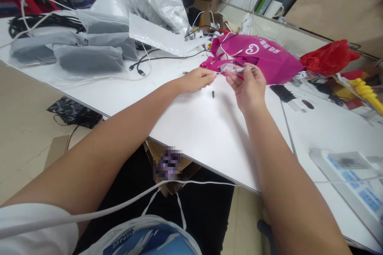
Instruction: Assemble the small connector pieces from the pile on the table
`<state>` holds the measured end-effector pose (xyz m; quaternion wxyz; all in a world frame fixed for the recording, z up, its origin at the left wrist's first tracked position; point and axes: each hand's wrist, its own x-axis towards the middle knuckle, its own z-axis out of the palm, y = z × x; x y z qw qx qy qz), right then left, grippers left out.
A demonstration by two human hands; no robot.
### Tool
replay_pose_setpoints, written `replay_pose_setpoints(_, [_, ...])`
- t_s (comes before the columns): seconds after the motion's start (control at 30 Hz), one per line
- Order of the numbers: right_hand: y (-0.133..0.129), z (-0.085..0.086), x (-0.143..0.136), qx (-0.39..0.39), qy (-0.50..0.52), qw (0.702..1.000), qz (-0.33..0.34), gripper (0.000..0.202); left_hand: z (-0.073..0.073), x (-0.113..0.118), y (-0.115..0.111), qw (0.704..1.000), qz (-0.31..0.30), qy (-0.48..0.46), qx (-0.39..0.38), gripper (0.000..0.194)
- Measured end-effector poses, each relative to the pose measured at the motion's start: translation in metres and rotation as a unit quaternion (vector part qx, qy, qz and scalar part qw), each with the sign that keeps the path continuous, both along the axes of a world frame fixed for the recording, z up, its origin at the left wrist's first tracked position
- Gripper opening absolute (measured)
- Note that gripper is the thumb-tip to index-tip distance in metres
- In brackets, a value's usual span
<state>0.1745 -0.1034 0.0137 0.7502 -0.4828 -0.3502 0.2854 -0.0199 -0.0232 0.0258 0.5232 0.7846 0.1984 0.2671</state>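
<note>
My left hand (196,80) is closed above the white table, its fingers pinched on a thin dark rod (185,73) whose one end sticks out behind the knuckles. My right hand (249,87) grips a slim silver-white pen (238,70) between thumb and fingers, held roughly level. The pen's left end points at my left fingertips, close to a short dark tip there; whether the two pieces join is too small to tell. Below the hands a small black cylindrical piece (213,94) lies on the tabletop.
Behind my hands lies a magenta bag (269,57), with a red plastic bag (330,57) to its right. Grey packages (89,57) and black USB cables (142,72) are at left. A blue-and-white power strip (353,179) sits at right. A white cable (119,212) crosses near my lap.
</note>
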Motion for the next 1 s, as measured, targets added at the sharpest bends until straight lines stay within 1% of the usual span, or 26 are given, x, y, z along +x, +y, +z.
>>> replay_pose_setpoints(0.23, [-0.001, 0.001, 0.000, -0.012, -0.052, 0.999, -0.008, 0.033, 0.000, -0.002, -0.002, 0.999, -0.010, 0.021, 0.031, 0.048])
replay_pose_setpoints(0.4, [-0.001, -0.001, 0.001, -0.010, -0.096, 0.995, 0.013, 0.040, -0.001, -0.002, -0.001, 0.999, -0.009, 0.025, 0.039, 0.047])
replay_pose_setpoints(0.53, [-0.004, -0.001, -0.006, -0.013, -0.099, 0.995, 0.025, 0.040, -0.002, -0.001, -0.001, 0.999, -0.008, 0.028, 0.044, 0.045])
replay_pose_setpoints(0.77, [-0.010, 0.002, -0.020, -0.042, -0.104, 0.992, 0.063, 0.039, -0.001, 0.000, -0.004, 0.999, -0.008, 0.027, 0.040, 0.045])
replay_pose_setpoints(0.9, [-0.014, 0.004, -0.023, -0.067, -0.112, 0.989, 0.063, 0.050, -0.004, 0.002, -0.004, 0.999, -0.020, 0.027, 0.033, 0.039])
replay_pose_setpoints(1.0, [-0.016, 0.003, -0.024, -0.074, -0.115, 0.988, 0.070, 0.057, -0.008, 0.005, -0.001, 0.998, -0.028, 0.021, 0.057, 0.034])
